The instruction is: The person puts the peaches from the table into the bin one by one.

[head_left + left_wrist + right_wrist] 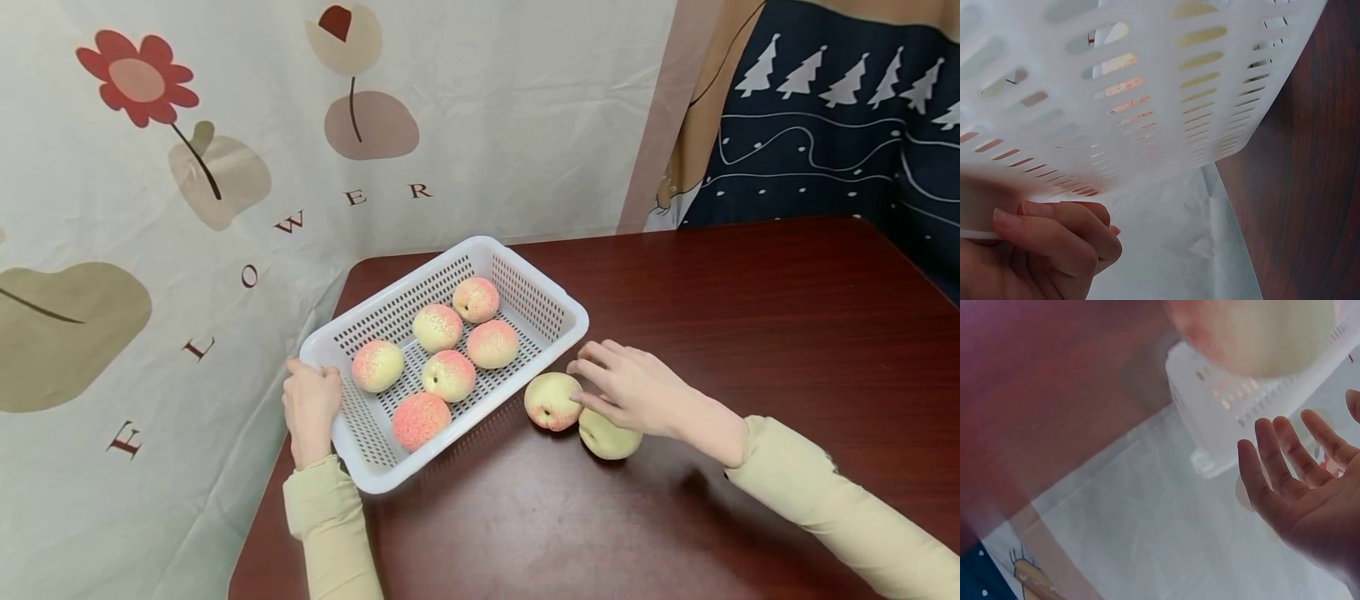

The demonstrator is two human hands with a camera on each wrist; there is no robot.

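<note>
A white perforated plastic basket (450,425) stands at an angle on the table, with several pink-and-yellow peaches (437,327) inside. At its left end my left hand (311,408) grips the rim; the left wrist view shows the curled fingers (1054,237) under the basket's edge. Two paler peaches lie outside, close together: one (552,402) beside the basket's near side, the other (609,432) partly beneath my right hand (637,387). The right wrist view shows that hand's fingers (1263,459) spread and slightly bent, holding nothing, with a blurred peach (1260,337) close by.
The dark red wooden table (750,333) extends to the right and toward me. Behind it and on the left hangs a pale curtain (510,108) with flower prints; a dark cloth (810,150) with white trees hangs at the far right.
</note>
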